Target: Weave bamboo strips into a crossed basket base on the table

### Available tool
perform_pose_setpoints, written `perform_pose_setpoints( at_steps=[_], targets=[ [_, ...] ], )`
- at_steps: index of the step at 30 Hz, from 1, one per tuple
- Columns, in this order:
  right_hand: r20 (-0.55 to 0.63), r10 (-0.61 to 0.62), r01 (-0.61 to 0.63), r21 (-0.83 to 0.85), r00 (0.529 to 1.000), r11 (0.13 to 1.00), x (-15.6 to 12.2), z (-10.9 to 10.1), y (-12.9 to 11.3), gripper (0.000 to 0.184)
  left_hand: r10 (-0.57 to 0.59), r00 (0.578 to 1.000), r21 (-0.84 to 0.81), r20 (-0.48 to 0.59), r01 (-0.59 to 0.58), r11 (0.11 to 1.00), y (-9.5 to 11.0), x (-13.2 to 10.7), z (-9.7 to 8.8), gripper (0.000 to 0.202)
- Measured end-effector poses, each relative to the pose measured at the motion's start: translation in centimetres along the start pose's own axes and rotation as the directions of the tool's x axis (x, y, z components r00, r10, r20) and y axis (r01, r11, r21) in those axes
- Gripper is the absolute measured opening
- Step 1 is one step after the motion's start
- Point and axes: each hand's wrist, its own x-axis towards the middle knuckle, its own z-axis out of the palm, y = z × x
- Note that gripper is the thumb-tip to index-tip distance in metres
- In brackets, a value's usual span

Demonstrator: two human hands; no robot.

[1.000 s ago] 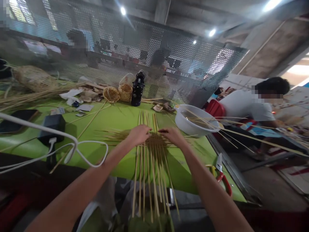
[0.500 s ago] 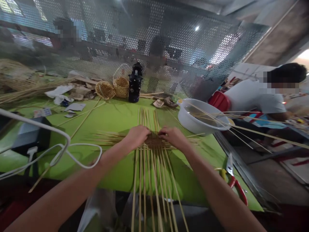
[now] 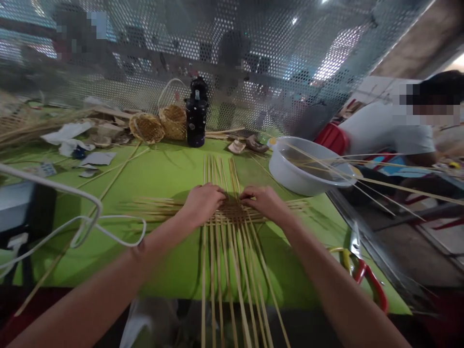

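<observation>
A flat weave of thin bamboo strips (image 3: 232, 212) lies on the green table (image 3: 170, 174), with long strips running toward me and off the near edge. My left hand (image 3: 201, 203) rests on the left side of the woven centre, fingers curled down onto the strips. My right hand (image 3: 263, 200) presses on the right side, fingers bent and pinching at the strips. Both hands almost meet over the middle of the weave.
A white basin (image 3: 308, 169) with long strips stands at the right. Red-handled shears (image 3: 364, 270) lie near the right edge. A black bottle (image 3: 196, 118) and small woven baskets (image 3: 159, 124) stand at the back. White cable (image 3: 83, 222) loops at left. Another person (image 3: 391, 130) sits at right.
The view has tilted down and slightly closer. Both hands stay on the weave centre with only small finger shifts.
</observation>
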Motion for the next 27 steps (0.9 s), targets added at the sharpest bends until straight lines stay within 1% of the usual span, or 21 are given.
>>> perform_pose_setpoints(
  at_steps=[3, 6, 12, 19, 23, 27],
  targets=[
    [-0.016, 0.003, -0.003, -0.006, 1.0, 1.0, -0.1, 0.3, 0.2, 0.012, 0.0, 1.0, 0.038, -0.007, 0.001, 0.999, 0.1, 0.1, 0.1, 0.024],
    [-0.056, -0.005, 0.005, -0.013, 0.998, 1.0, -0.2, 0.7, 0.6, 0.012, -0.002, 1.0, 0.06, -0.018, 0.003, 0.998, 0.2, 0.1, 0.3, 0.026],
    [-0.1, -0.036, 0.032, -0.038, 0.994, 0.999, -0.4, 1.4, 1.0, 0.013, -0.001, 0.999, 0.089, -0.034, 0.004, 0.996, 0.6, 0.2, 0.4, 0.025],
    [-0.094, -0.044, 0.03, -0.143, 0.995, 0.989, -0.6, 1.6, 0.5, 0.012, -0.011, 0.999, 0.088, -0.042, 0.015, 0.996, 1.0, 0.1, 0.3, 0.024],
    [-0.071, -0.036, 0.02, -0.205, 0.997, 0.979, -0.7, 1.5, 0.2, 0.011, 0.006, 0.999, 0.095, -0.047, -0.001, 0.995, 0.9, 0.1, 0.6, 0.024],
    [-0.075, -0.045, 0.025, -0.243, 0.996, 0.97, -0.6, 1.4, 0.2, 0.012, 0.012, 0.999, 0.093, -0.039, -0.008, 0.996, 0.6, 0.1, 1.0, 0.024]
  ],
)
